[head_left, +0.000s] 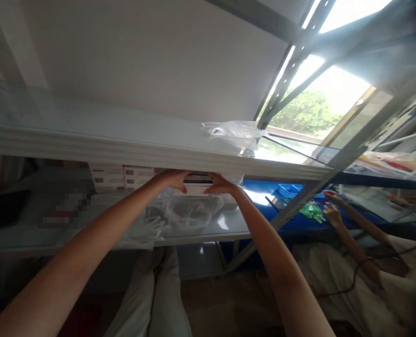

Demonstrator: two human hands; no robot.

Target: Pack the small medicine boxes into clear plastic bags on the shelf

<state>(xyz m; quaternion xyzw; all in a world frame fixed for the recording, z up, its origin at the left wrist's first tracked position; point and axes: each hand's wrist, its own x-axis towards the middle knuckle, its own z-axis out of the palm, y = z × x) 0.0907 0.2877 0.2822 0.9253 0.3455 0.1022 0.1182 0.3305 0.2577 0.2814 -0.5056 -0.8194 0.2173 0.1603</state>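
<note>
Both my arms reach forward under the upper shelf. My left hand [174, 179] grips the left end of a small stack of white boxes [193, 188], and my right hand [220, 183] grips its right end. A dark blue band runs across the stack's front; the shelf edge partly hides its top. Just in front of the stack, a clear plastic bag [195, 213] lies crumpled on the lower shelf. More white printed boxes [107, 177] stand to the left of my left hand.
The upper shelf edge [123, 152] runs low above my hands, with a clear bag [234, 131] on it. A metal post [299, 201] rises at right. Beyond it, a co-worker's hands [332, 210] are near green items [311, 211] and a blue bin [288, 190].
</note>
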